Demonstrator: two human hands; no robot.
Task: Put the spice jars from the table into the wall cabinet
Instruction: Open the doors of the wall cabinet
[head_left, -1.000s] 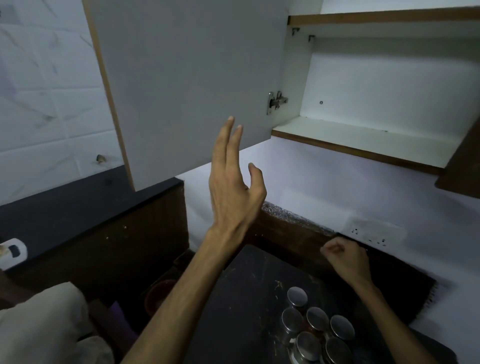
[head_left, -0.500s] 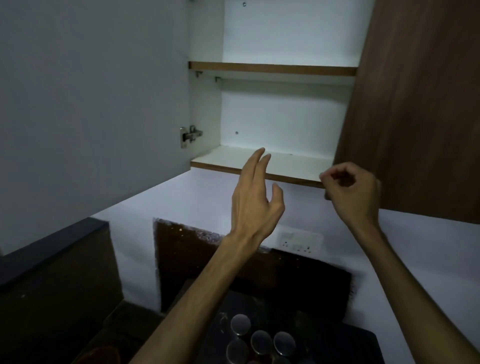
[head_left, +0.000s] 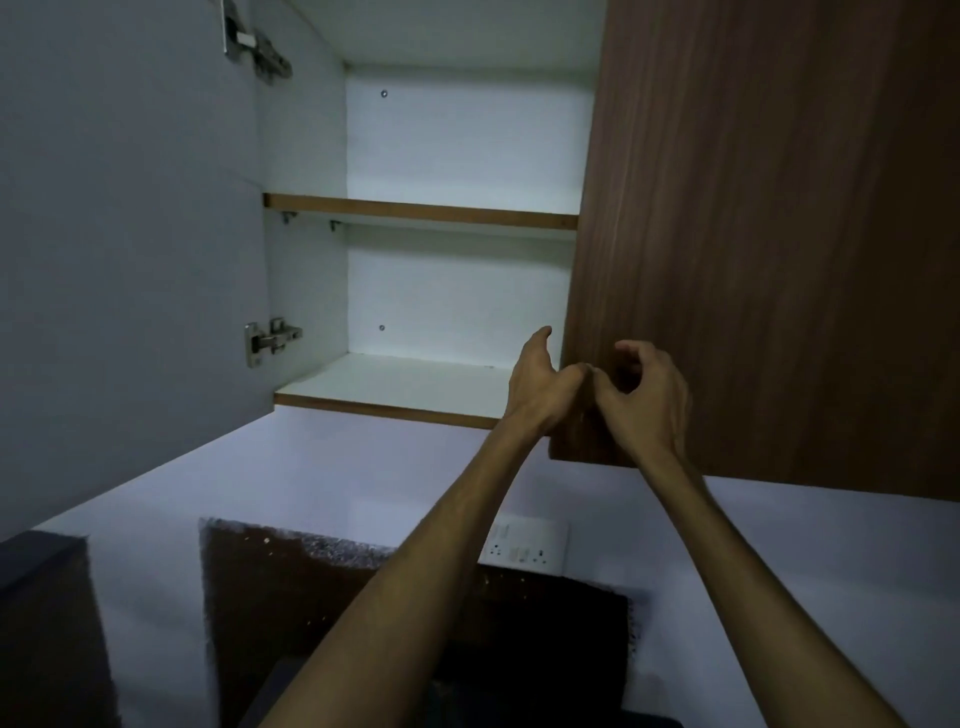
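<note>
**White shelves bare, brown door not yet open**

White laminate lines the far left, where the swung-open cabinet door (head_left: 130, 234) shows its inner face and two steel hinges (head_left: 270, 339). Beside it the wall cabinet (head_left: 457, 291) stands open on that side, its lower shelf (head_left: 395, 382) and upper shelf (head_left: 415, 208) holding no jars.

Next comes the left hand (head_left: 540, 379), at the near edge of the closed brown wood-grain door (head_left: 753, 234); its fingers seem to curl round that edge, though they are hidden behind the panel, so I cannot tell for sure. The right hand (head_left: 641, 397) hovers just beside it in front of the door's lower corner, fingers loosely curled and holding nothing, its thumb near or touching the left thumb.

The spice jars are out of view, presumably on the dark worktop (head_left: 467, 701) below the forearms.

Risks, as I judge them: the two hands crowd one corner, so a pull could pinch a finger or swing the door into the right hand. With the gaze lifted, reaching down blindly afterwards could knock jars over.
</note>
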